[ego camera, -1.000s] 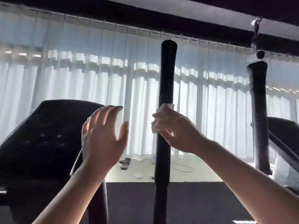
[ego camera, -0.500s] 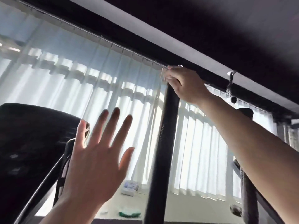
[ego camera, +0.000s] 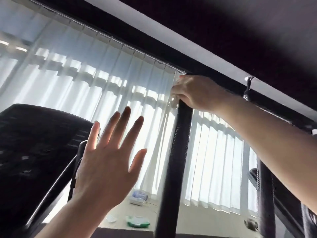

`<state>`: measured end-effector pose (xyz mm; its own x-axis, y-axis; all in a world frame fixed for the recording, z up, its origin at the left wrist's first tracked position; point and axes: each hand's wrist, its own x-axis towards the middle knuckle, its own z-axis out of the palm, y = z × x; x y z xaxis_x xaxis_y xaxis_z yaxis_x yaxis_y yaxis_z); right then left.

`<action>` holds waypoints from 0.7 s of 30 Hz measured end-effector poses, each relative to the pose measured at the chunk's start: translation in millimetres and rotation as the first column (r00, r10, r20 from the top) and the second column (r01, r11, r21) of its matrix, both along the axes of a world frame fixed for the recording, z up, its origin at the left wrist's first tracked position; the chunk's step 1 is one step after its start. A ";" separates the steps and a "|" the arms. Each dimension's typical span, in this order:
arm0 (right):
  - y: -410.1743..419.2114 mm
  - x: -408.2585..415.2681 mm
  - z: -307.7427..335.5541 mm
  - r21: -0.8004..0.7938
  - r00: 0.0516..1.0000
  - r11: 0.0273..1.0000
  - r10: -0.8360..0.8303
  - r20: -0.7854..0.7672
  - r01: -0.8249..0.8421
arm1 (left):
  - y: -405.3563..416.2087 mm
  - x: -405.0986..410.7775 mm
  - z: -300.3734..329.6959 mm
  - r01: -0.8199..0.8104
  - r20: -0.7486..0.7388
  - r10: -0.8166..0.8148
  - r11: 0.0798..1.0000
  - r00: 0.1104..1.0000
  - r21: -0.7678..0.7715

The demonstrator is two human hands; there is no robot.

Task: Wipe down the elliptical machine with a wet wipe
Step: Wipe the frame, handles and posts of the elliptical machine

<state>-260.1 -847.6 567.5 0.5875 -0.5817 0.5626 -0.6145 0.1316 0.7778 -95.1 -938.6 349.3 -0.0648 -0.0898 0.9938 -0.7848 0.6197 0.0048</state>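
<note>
The right hand, right of centre in the upper frame, grips the top of the dark handlebar, its fingers curled round a white wipe that peeks out at the bar's left edge. The left hand, lower centre, hovers with fingers spread, holding nothing. The console fills the left.

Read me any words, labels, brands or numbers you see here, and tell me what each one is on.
None can be read.
Black elliptical console: faint pale marks, too dark and blurred to read.
Green and white packet on the sill: print too small to read.
Blue and white pack: blurred.
</note>
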 end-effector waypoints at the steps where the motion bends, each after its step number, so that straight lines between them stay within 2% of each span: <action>1: 0.6 -5.2 -3.3 0.016 1.000 1.000 0.008 0.024 -0.009 | 0.0 0.3 -0.1 0.008 -0.001 -0.008 1.000 1.000 0.001; 3: 1.5 -19.0 -33.4 0.067 0.980 0.987 0.134 0.145 -0.145 | -0.4 0.3 0.2 0.020 0.004 -0.020 1.000 1.000 -0.010; 6: 2.5 -36.1 -107.5 0.074 0.884 0.924 0.331 0.331 -0.374 | 1.4 1.5 1.5 0.040 0.024 -0.040 0.999 0.999 -0.004; 8: 3.0 -39.8 -160.6 0.146 0.862 0.886 0.371 0.345 -0.440 | 2.6 1.8 1.9 0.050 0.036 -0.050 0.999 0.998 0.009; 10: 5.1 -41.9 -191.8 0.222 0.898 0.881 0.363 0.249 -0.418 | 4.3 2.1 0.0 0.062 0.043 -0.062 0.998 0.997 0.016; 12: 5.5 -42.4 -180.1 0.286 0.926 0.881 0.362 0.105 -0.377 | 5.0 3.5 -0.1 0.063 0.058 -0.064 0.998 0.996 0.011; 14: 4.1 -36.9 -145.6 0.268 0.944 0.912 0.328 -0.021 -0.311 | 6.1 4.4 1.3 0.067 0.076 -0.069 0.997 0.995 0.024; 16: 2.8 -32.4 -98.6 0.158 0.956 0.946 0.291 -0.037 -0.282 | 7.2 5.1 0.2 0.095 0.069 -0.098 0.994 0.993 0.048; 18: 2.7 -30.4 -45.4 -0.020 0.958 0.958 0.285 -0.044 -0.286 | 7.5 5.8 -0.3 0.117 0.057 -0.121 0.991 0.991 0.058; 20: 0.1 -29.9 2.3 -0.213 0.932 0.908 0.360 -0.042 -0.361 | 9.3 4.6 1.7 0.138 0.050 -0.141 0.988 0.989 0.064; 21: -3.0 -29.6 17.6 -0.282 0.897 0.863 0.442 0.020 -0.419 | 12.1 2.3 3.2 0.158 0.040 -0.161 0.986 0.986 0.060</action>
<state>-289.7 -850.7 585.0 0.6910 -0.1048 0.7152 -0.7164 0.0327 0.6969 -92.7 -926.5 352.4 -0.1272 -0.1306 0.9832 -0.6762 0.7367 0.0103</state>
